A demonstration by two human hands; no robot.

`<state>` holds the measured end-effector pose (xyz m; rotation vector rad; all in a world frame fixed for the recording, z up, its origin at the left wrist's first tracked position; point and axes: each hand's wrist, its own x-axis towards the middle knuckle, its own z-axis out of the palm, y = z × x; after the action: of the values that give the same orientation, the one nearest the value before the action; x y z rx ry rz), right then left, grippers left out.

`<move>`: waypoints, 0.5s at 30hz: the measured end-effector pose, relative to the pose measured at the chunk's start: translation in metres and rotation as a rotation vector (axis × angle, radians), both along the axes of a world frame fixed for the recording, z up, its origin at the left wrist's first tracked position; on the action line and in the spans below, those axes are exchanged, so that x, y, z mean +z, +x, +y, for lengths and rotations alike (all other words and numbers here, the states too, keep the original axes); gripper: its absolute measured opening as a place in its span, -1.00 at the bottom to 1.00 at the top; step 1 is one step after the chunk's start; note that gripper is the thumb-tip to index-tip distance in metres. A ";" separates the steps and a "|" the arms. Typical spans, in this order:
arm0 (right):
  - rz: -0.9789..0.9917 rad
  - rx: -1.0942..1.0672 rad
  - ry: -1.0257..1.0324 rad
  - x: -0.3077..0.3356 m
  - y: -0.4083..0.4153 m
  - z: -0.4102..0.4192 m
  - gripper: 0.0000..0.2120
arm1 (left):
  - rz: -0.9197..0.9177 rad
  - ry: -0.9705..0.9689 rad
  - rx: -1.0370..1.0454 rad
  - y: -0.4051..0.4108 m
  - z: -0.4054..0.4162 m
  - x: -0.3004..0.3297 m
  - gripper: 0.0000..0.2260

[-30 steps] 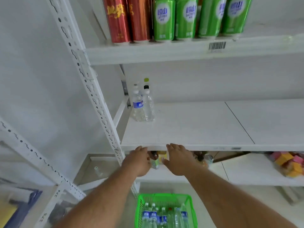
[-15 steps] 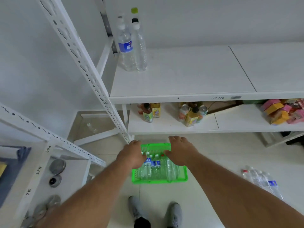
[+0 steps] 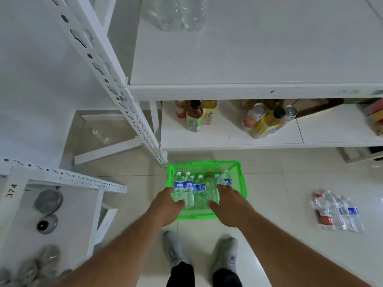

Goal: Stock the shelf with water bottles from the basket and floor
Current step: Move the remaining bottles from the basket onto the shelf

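Water bottles point(image 3: 339, 212) on floor point(image 3: 279, 193) beside basket point(image 3: 241, 175)

Both forearms are bare from the lower edge of the view up to the wrists, with no sleeve, watch, band or glove showing on either. The left hand point(image 3: 165, 208) and the right hand point(image 3: 232, 208) carry no rings that can be made out, and the fingers point(image 3: 222, 190) are bare as well. Nearer the body than the fingers, a pair of pale grey, low-cut fabric sneakers point(image 3: 224, 255) is worn, the toes rounded and the uppers lightly mottled. Above the shoes the ankles are covered by black trouser legs point(image 3: 180, 275), cut off by the lower edge of the view.
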<state>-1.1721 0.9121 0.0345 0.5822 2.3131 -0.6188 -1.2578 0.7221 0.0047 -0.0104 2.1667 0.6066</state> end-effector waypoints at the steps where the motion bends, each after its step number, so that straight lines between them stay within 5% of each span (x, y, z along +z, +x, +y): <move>1: -0.004 -0.021 -0.009 -0.015 -0.005 0.002 -0.33 | -0.001 0.012 0.025 -0.004 0.001 -0.016 -0.39; 15: -0.041 -0.389 -0.256 -0.352 -0.052 0.000 -0.48 | 0.018 -0.082 0.185 -0.014 0.024 -0.323 -0.54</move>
<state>-1.2242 0.9118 -0.3180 0.9181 2.0506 -1.0545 -1.2715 0.7465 -0.3186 -0.2526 2.2219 0.6237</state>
